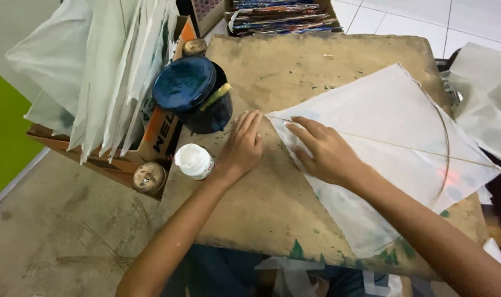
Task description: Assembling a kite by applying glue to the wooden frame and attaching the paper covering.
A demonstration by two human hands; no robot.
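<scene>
A white paper kite (393,126) with thin stick spars lies flat on a worn brown board (272,209). My right hand (322,151) rests palm down on the kite's left corner, fingers spread and pointing left. My left hand (242,146) lies flat on the board just beside that corner, fingertips near the kite's tip. Neither hand holds anything. A small white jar (194,160) stands just left of my left wrist.
A dark blue round tub (194,93) with a stick resting in it sits at the board's left edge. A cardboard box (162,132) holds several upright white kites (102,66). More white paper (484,88) lies at right, coloured sheets (283,16) at the back.
</scene>
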